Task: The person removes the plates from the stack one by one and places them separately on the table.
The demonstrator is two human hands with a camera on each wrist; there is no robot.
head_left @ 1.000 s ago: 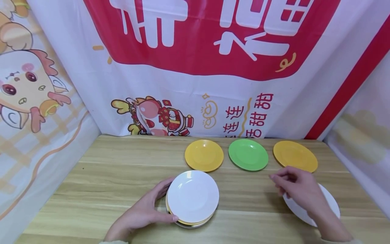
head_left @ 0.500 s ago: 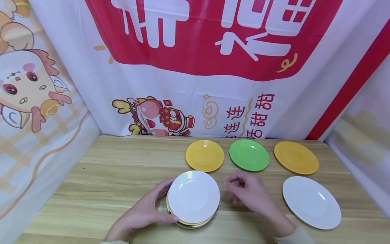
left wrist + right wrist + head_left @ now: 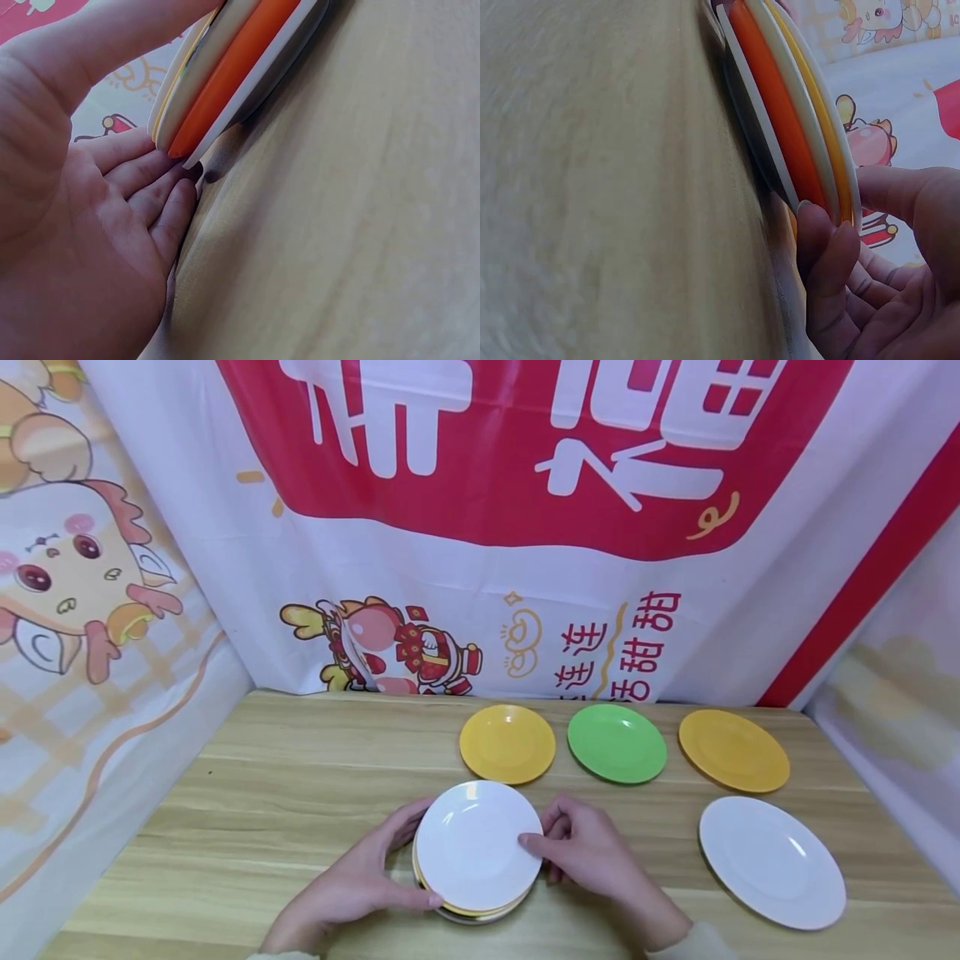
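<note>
A stack of plates (image 3: 225,67) stands near the front of the table, its layers slightly offset. On top lies a white plate (image 3: 480,847); yellow, cream, orange and white edges show beneath it in the wrist views. My left hand (image 3: 360,872) holds the stack from the left, thumb at the near rim and fingers along the far-left side. At the right rim, my right hand (image 3: 585,847) has its thumb on the white plate's upper face. Its other fingertips (image 3: 817,225) touch the lower plates' edges. The bottom of the stack is dark and hard to make out.
Along the back of the wooden table (image 3: 300,760) lie a yellow plate (image 3: 507,745), a green plate (image 3: 617,743) and an orange-yellow plate (image 3: 733,752). A larger white plate (image 3: 772,862) lies at the right. Printed cloth (image 3: 480,568) hangs behind and at both sides.
My right hand has moved left from above the white plate at the right to the stack and now grips its right rim. The left hand has stayed at the stack.
</note>
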